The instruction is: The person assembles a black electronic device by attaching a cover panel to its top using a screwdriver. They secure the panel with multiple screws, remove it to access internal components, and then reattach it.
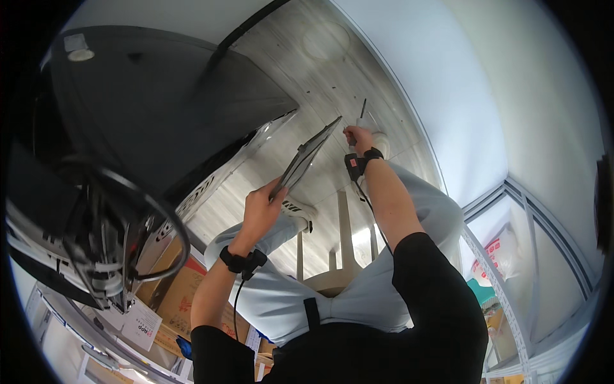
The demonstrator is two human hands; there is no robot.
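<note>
My left hand [261, 211] grips the lower end of a thin, flat dark panel [306, 159], which is tilted and seen nearly edge-on. A raised clip-like part and a thin dark line show along it. To its right, my right hand [360, 138] is closed round a slim tool with a pale collar [362, 121] and a thin dark shaft pointing up and away. It resembles a screwdriver, but its exact kind is unclear. The shaft and the panel are apart. Both wrists wear black strapped devices with cables running back along the forearms.
A large black surface [160, 96] fills the left, with black metal parts and a curved tube [160, 211] nearer me. Cardboard boxes [182, 301] lie below it. A beige stool [342, 275] stands between my legs. Right are a white wall [441, 77] and a metal-framed rack [511, 307] with bags.
</note>
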